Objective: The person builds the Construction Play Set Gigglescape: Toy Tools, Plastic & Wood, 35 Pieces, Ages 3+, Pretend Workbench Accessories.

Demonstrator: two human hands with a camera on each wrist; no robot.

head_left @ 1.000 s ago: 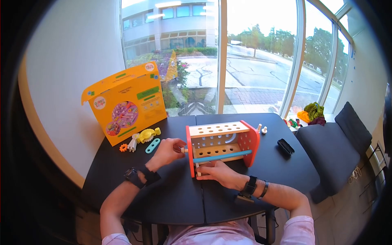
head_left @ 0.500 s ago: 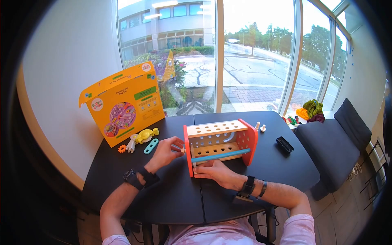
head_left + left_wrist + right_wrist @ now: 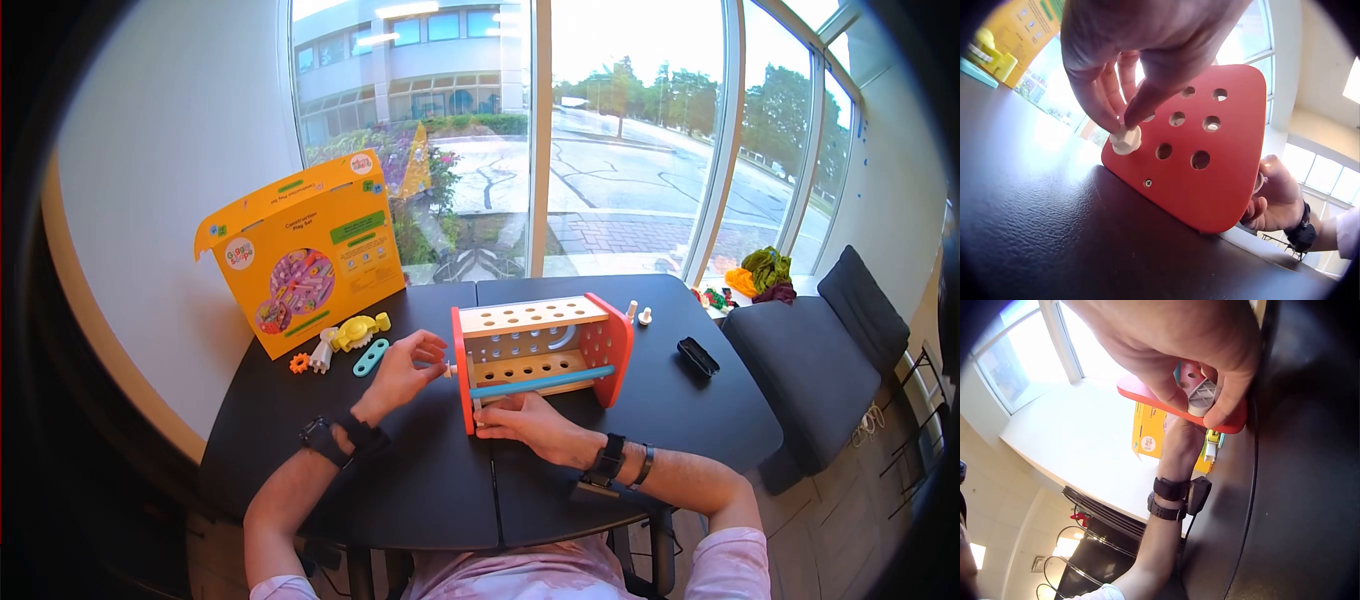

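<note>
A toy bench with red side panels (image 3: 622,350), a holed wooden top (image 3: 530,314) and a blue bar (image 3: 545,382) stands on the black table. My left hand (image 3: 398,375) is at its left panel; in the left wrist view thumb and finger pinch a cream hexagonal bolt head (image 3: 1126,141) against the red panel (image 3: 1210,187). My right hand (image 3: 535,425) is at the panel's inner side, below the blue bar. In the right wrist view its fingers pinch a light grey ribbed piece (image 3: 1202,399) by the panel. The bolt's far end is hidden.
Left of the bench lie a turquoise strip (image 3: 371,357), an orange gear (image 3: 299,364) and yellow pieces (image 3: 357,332), before a yellow box (image 3: 310,260). Two wooden bolts (image 3: 644,316) and a black case (image 3: 698,356) lie to the right.
My left hand has shifted slightly left at the bolt, and its fingers have spread a little. The right hand has stayed at the panel's inner side. The view has shifted slightly.
</note>
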